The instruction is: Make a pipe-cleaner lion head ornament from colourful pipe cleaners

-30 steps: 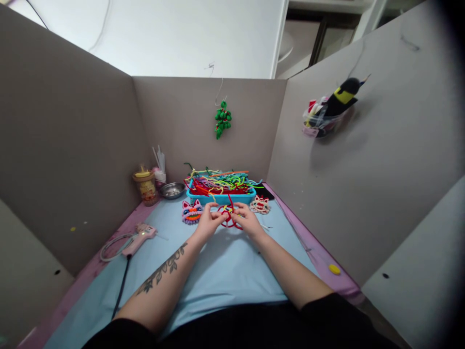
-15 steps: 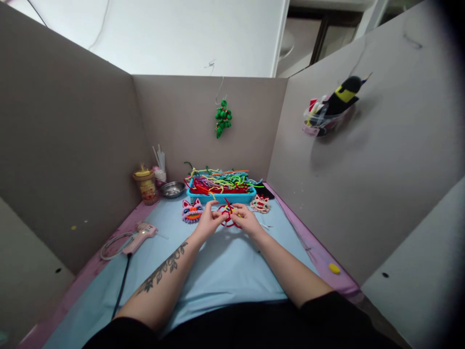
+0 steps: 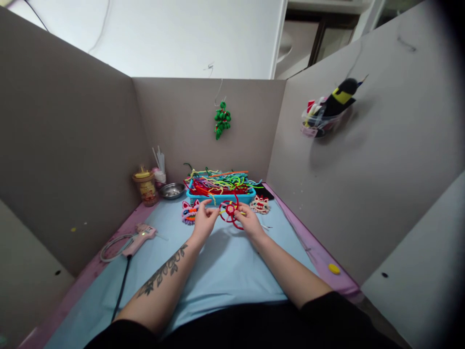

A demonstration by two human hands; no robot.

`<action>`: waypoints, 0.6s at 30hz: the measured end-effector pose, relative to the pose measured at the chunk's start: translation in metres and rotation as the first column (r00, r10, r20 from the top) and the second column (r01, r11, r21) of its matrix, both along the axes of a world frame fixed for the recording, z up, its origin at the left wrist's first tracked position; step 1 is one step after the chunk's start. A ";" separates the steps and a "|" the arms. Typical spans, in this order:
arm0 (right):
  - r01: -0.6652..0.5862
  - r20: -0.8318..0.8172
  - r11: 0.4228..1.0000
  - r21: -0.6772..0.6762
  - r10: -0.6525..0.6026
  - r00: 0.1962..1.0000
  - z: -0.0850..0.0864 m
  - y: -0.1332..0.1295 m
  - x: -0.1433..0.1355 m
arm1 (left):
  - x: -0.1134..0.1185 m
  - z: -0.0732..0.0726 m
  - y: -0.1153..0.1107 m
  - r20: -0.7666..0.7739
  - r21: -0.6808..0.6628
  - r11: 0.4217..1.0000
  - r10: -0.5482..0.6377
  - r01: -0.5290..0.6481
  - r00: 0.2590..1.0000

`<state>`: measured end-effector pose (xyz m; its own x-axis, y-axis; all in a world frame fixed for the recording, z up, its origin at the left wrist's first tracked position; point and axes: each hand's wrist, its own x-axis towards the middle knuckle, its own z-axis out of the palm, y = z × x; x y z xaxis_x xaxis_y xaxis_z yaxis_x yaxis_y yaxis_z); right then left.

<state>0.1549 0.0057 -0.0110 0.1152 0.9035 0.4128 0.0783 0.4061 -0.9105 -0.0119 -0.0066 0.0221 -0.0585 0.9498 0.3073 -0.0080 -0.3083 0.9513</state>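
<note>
Red pipe-cleaner piece (image 3: 230,212) upright between both hands.

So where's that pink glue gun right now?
In the head view the glue gun lies at the left edge of the blue mat, well left of the left hand.

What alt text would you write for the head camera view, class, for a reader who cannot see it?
A person's right hand holds a red pipe-cleaner piece above a light blue mat, with the left hand open beside it. Behind sit a blue basket of colourful pipe cleaners and two finished pipe-cleaner faces; a glue gun lies to the left.
</note>
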 end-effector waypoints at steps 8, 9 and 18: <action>-0.010 0.008 0.999 0.041 0.009 1.000 -0.001 -0.006 -0.006 | 0.011 0.000 -0.010 0.039 -0.082 0.987 -0.138 0.141 0.990; -0.012 0.041 0.999 0.046 0.010 0.999 -0.001 -0.006 -0.007 | 0.012 0.000 -0.010 0.046 -0.090 0.986 -0.134 0.138 0.990; 0.079 0.143 0.986 0.145 -0.099 0.985 0.001 -0.005 0.000 | 0.007 0.002 -0.007 0.058 -0.096 0.987 -0.123 0.128 0.991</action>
